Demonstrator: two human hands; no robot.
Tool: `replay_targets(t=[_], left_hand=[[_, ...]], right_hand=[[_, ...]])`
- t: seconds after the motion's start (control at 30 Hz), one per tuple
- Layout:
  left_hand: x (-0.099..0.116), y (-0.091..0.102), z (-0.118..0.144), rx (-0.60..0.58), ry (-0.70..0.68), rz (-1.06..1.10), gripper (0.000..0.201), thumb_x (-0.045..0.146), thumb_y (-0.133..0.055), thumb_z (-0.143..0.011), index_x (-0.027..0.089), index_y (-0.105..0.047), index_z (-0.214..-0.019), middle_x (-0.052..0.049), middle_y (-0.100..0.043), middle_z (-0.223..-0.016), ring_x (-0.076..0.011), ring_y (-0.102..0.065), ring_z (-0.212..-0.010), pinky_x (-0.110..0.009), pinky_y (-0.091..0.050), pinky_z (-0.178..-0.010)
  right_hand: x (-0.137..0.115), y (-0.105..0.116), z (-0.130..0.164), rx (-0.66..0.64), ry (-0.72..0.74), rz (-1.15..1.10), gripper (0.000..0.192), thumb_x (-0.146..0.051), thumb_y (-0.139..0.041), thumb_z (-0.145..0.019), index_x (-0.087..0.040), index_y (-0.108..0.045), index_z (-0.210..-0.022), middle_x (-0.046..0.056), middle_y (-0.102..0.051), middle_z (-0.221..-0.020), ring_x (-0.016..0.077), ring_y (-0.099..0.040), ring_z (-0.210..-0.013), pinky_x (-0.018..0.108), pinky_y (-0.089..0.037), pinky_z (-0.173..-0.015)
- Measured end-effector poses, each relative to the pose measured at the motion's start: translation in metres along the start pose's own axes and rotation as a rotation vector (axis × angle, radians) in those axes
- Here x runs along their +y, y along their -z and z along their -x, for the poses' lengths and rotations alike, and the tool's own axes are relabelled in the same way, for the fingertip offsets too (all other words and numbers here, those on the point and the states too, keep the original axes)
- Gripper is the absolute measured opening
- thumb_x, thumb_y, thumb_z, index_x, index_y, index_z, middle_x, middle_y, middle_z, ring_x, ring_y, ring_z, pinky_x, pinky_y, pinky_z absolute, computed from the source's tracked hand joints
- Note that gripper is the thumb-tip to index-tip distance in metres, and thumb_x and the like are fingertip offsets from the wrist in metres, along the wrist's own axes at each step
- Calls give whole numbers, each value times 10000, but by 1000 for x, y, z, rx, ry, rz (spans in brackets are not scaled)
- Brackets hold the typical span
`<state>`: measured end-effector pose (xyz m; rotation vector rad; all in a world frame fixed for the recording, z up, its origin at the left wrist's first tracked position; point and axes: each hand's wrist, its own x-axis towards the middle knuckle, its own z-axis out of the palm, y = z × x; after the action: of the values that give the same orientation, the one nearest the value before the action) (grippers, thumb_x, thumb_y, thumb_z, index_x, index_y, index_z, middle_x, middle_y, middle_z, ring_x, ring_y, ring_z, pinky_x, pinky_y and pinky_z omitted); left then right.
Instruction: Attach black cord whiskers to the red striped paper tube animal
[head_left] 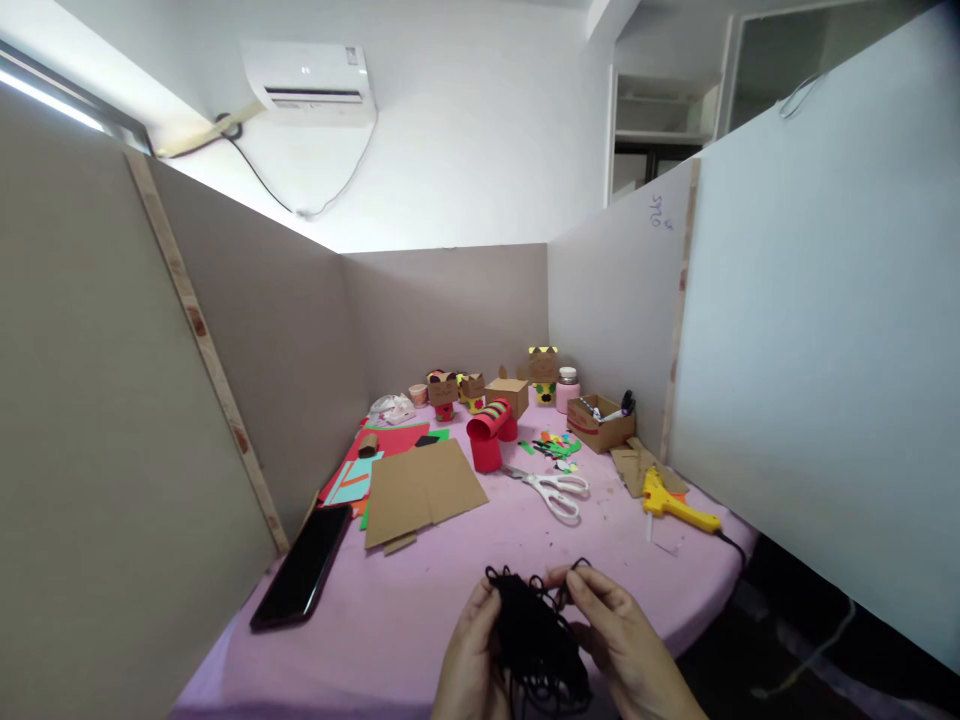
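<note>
Black yarn bundle (536, 635) is held on near side of white-handled scissors (556, 490), well apart from them. Risk, as I judge: slack loops (547, 692) could snag into knots if strand (580, 563) gets tugged hard; slack left hold could let bundle unravel. I see left hand (471, 645) curled around bundle's left side, thumb along it. Right hand (611, 622) pinches strand, thumb to forefinger; firmness, I cannot tell.

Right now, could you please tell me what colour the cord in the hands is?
The cord is black, best seen in the head view.
</note>
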<state>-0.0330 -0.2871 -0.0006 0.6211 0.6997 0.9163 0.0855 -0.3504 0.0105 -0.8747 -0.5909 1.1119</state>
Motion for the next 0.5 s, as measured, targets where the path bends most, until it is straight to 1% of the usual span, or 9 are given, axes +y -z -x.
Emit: replay_targets(t=[0.07, 0.13, 0.17, 0.23, 0.27, 0.3, 0.37, 0.43, 0.5], left_hand=[[2, 1, 0, 30, 45, 74, 224, 236, -720, -603, 164, -628, -793, -24, -678, -685, -162, -625, -602, -245, -438, -539], [8, 5, 0, -36, 105, 196, 139, 173, -707, -613, 166, -610, -713, 30, -595, -541, -113, -567, -480, -231, -443, -507], [13, 8, -1, -88, 119, 248, 123, 147, -702, -615, 166, -599, -680, 59, -529, -477, -87, -517, -416, -218, -439, -477], [27, 18, -4, -159, 94, 296, 141, 98, -699, -608, 164, -582, -653, 96, -429, -429, -42, -417, -333, -173, -406, -404], [36, 24, -5, -165, 63, 313, 160, 81, -695, -609, 168, -583, -684, 97, -440, -459, -24, -413, -338, -139, -388, -388], [44, 31, -7, -169, 37, 332, 189, 59, -692, -603, 171, -581, -707, 95, -459, -492, -7, -412, -343, -107, -362, -367], [62, 43, -9, -205, -16, 384, 247, 16, -660, -616, 166, -579, -794, 75, -518, -597, 21, -431, -372, -63, -364, -378], [79, 56, -12, -310, -48, 422, 285, -24, -603, -650, 133, -564, -885, 47, -534, -648, 24, -437, -368, -56, -354, -354], [96, 68, -15, -386, -82, 411, 317, -20, -572, -662, 91, -540, -957, 34, -528, -641, 12, -445, -351, -69, -348, -322]], right_hand=[[-3, 2, -1, 9, -1, -114, 186, -375, -734, -668, -198, -687, -701, 7, -648, -826, 134, -540, -785, 213, -453, -637], [-11, 8, -4, 12, -35, -270, 142, -341, -726, -687, -218, -657, -696, 16, -670, -937, 166, -553, -901, 278, -481, -708], [-17, 12, -6, 14, -48, -343, 127, -332, -720, -697, -229, -646, -706, 16, -682, -937, 175, -565, -917, 307, -492, -723], [-32, 22, -10, 29, -35, -441, 118, -309, -722, -700, -238, -630, -725, 5, -704, -805, 165, -610, -848, 326, -511, -732], [-41, 27, -13, 51, -2, -466, 139, -292, -743, -675, -235, -623, -718, -21, -680, -666, 146, -625, -746, 310, -522, -715], [-51, 32, -16, 79, 34, -472, 173, -257, -770, -638, -224, -614, -705, -53, -625, -549, 121, -613, -631, 284, -533, -675], [-73, 43, -22, 136, 122, -457, 237, -189, -800, -570, -198, -589, -678, -99, -486, -411, 75, -529, -456, 184, -502, -496], [-94, 55, -28, 181, 190, -442, 247, -179, -792, -554, -186, -571, -664, -112, -435, -382, 43, -424, -348, 115, -359, -314], [-113, 69, -32, 268, 287, -402, 170, -209, -722, -646, -186, -554, -637, -111, -425, -367, 24, -318, -276, 120, -265, -252]])
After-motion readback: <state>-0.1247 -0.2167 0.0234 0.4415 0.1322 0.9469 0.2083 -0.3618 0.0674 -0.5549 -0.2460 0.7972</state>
